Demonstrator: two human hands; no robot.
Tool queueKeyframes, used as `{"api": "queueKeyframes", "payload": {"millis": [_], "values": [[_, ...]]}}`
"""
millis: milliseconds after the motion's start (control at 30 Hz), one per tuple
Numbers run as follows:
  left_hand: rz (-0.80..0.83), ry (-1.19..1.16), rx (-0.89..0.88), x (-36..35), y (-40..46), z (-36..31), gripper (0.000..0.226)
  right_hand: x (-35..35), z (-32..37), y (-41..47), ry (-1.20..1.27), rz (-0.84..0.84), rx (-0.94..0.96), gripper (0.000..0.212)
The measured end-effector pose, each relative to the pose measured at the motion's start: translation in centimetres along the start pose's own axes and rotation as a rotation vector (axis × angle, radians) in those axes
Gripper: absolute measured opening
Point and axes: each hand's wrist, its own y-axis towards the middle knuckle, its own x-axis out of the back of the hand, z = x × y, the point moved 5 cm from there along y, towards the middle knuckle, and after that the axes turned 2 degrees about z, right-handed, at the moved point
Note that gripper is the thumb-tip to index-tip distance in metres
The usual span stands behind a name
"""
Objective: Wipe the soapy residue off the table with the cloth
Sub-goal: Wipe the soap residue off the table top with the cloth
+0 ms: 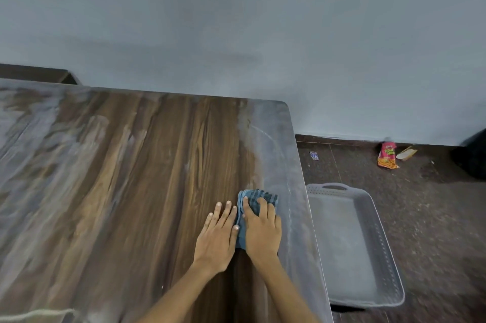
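Right hand point(263, 230) presses flat on the blue cloth point(259, 197); left hand point(219, 233) lies flat beside it, holding nothing. The table point(157, 164) looks clean mid-surface. Soapy film point(273, 143) remains along both sides.

Both arms reach forward; the left hand point(217, 237) lies flat, fingers straight, beside the right hand point(263, 233), fingers spread, pressing down.

A wood-grain surface point(157, 164) streaked with pale soapy residue point(271, 143) carries a folded blue cloth point(259, 195). On the dark floor point(434, 217) beside it lie a grey perforated tray point(378, 238) and a snack wrapper point(386, 155).
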Motion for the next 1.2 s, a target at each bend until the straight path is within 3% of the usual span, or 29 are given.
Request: {"api": "queueKeyframes", "payload": {"millis": [100,267,567,767,967,1100,1200], "values": [[-0.027,0.06,0.008,1.5,4.6,0.1,0.094,0.8,0.2,5.0,-0.027,-0.028,0.013,0.071],[-0.055,0.062,0.053,4.1,13.0,0.9,0.053,2.8,1.5,14.7,-0.053,-0.004,0.098,0.058],[-0.132,0.045,0.1,6.7,26.1,2.9,0.054,4.2,2.6,30.8,-0.063,-0.068,0.094,0.051],[-0.279,-0.001,0.149,6.4,27.3,3.4,0.053,5.0,2.0,37.8,-0.082,-0.065,0.087,0.045],[-0.294,-0.014,0.157,6.4,27.5,3.5,0.053,5.5,-1.7,38.5,-0.06,-0.069,-0.127,0.049],[-0.306,-0.021,0.162,6.2,27.5,3.5,0.051,4.7,0.0,34.7,-0.139,-0.085,-0.267,0.057],[-0.313,-0.03,0.169,6.2,27.5,3.5,0.051,4.0,4.0,33.6,-0.127,-0.085,-0.029,0.061]]}}
